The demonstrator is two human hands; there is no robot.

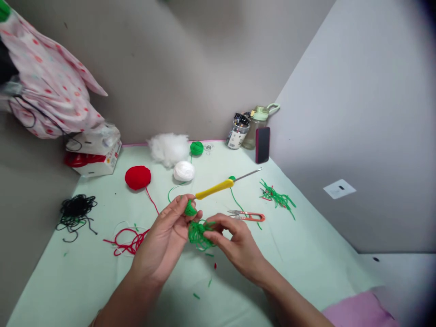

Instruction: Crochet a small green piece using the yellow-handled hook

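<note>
Between the thumb and fingers of my left hand (166, 231) is a small green crocheted piece (190, 208). My right hand (238, 245) pinches a loose, looped bundle of green yarn (199, 234) just right of and below that piece. A crochet hook (215, 189) with a yellow handle points away to the upper right. Its near end meets my left fingertips in the picture; I cannot tell whether they touch it. Beyond my right hand lie orange-handled thread snips (250, 216).
Around the hands are a red yarn ball (138, 177), white yarn ball (184, 171), stuffing (168, 149), green yarn ball (196, 148), red strands (126, 240), black yarn (78, 209) and green scraps (277, 197). A phone (262, 145), bottle (250, 134) and pen cup (237, 135) stand behind.
</note>
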